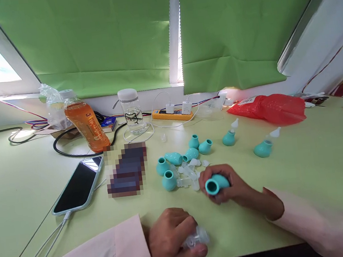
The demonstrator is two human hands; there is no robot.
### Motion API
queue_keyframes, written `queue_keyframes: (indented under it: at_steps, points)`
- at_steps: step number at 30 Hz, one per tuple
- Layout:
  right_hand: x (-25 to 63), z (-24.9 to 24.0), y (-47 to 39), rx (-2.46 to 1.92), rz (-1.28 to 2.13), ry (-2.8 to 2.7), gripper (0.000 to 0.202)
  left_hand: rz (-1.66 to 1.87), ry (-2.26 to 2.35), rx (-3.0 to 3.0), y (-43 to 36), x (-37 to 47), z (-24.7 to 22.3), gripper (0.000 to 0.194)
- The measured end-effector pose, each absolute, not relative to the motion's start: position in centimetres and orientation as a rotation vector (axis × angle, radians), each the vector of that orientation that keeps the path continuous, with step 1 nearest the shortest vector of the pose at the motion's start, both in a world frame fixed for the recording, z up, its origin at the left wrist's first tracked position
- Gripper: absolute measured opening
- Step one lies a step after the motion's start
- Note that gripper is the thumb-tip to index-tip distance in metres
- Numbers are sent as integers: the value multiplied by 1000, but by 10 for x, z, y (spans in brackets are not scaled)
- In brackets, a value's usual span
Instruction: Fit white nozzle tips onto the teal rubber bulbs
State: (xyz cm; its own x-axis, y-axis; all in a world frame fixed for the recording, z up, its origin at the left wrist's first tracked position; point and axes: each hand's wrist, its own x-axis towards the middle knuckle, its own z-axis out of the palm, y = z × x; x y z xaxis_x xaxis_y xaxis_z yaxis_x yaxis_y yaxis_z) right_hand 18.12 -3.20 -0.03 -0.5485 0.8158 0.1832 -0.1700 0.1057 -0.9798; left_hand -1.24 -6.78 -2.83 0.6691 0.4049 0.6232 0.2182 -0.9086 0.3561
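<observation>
My right hand [236, 185] is wrapped around a teal rubber bulb [221, 181], its round opening turned toward me. Low in the view, near the table's front edge, my left hand [174, 239] pinches a clear plastic connector [199, 237] between thumb and fingers. Just beyond the hands lie several loose teal bulbs [168, 180], some upright and some on their sides. Among them is a small heap of clear plastic connectors and whitish tips [189, 172]. Farther right stand two bulbs with clear necks and white tips fitted, a nearer one [263, 148] and a farther one [229, 138].
On the left lie a phone [78, 186] with a white cable plugged in and a blurred dark rectangular object [128, 170]. Behind them are an orange drink bottle [86, 123], a clear jar [132, 112] and a yellow power strip [172, 115]. A red plastic bag [268, 110] lies back right.
</observation>
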Motion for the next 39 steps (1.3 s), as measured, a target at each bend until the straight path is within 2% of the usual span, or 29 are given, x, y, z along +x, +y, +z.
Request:
queue_keyframes:
  at_steps: [2, 4, 6, 8, 12, 18, 22, 30, 34, 36, 37, 39]
  points:
    - [190, 7, -22, -708, 1362, -1608, 23, 1034, 714, 2640, -67, -11, -24, 29]
    - [198, 17, -13, -792, 968, -1767, 20, 946, 927, 2679, -66, -9, -21, 20]
    - [205, 23, -6, -884, 536, -1922, 19, 793, 1053, 2776, -65, -6, -21, 18]
    - [211, 24, 2, -997, 241, -2046, 18, 611, 1138, 2878, -64, -4, -23, 19]
    - [220, 13, 15, -1237, 63, -2180, 18, 403, 1349, 2908, -64, -2, -26, 21]
    - [230, 12, 24, -1524, -74, -2216, 21, 431, 1388, 2874, -62, -2, -24, 23]
    - [234, 16, 26, -1673, -75, -2216, 19, 498, 1332, 2948, -60, -5, -27, 11]
    - [237, 23, 25, -1703, 44, -2113, 24, 757, 1228, 2989, -59, -8, -31, 20]
    - [227, 29, 6, -1367, 5, -1951, 23, 856, 1222, 2883, -60, -6, -29, 19]
    - [214, 28, -9, -1058, 315, -1739, 16, 916, 1180, 2839, -61, -6, -27, 17]
    - [206, 26, -16, -911, 607, -1620, 17, 951, 1154, 2819, -61, -6, -26, 16]
    - [190, 18, -29, -719, 1405, -1318, 21, 1011, 1109, 2770, -61, -7, -25, 14]
